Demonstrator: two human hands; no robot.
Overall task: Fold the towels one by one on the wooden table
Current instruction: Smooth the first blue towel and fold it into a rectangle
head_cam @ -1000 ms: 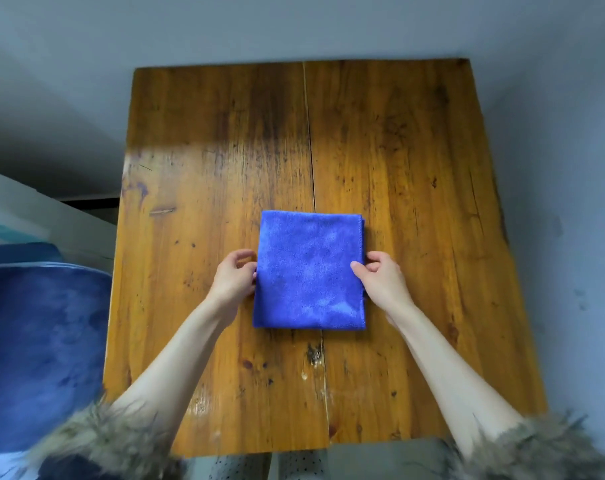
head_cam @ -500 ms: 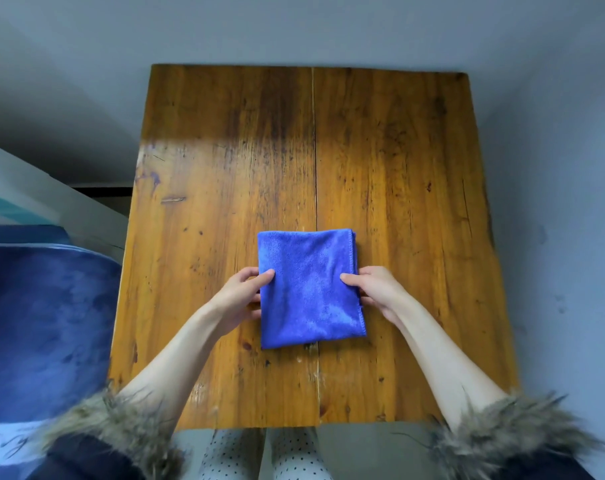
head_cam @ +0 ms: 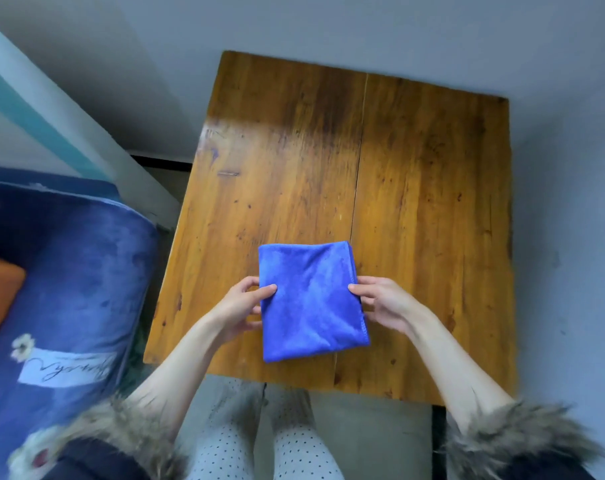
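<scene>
Wore a dark jacket, sleeves pushed up past the forearms, each cuff trimmed in shaggy grey-brown fur point(head_cam: 522, 434). Left cuff point(head_cam: 96, 434) equally furred. Showed pale trousers with small dark dots point(head_cam: 294, 452) below. Bare left hand point(head_cam: 240, 306), bare right hand point(head_cam: 380, 304), no rings seen.

script on pale label point(head_cam: 67, 370), blue cushion point(head_cam: 69, 271), unreadable

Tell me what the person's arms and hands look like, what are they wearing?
Both forearms are bare. The left hand and right hand wear no gloves or visible rings. Dark sleeves are pushed up, each ending in a shaggy grey-brown fur cuff.
</scene>
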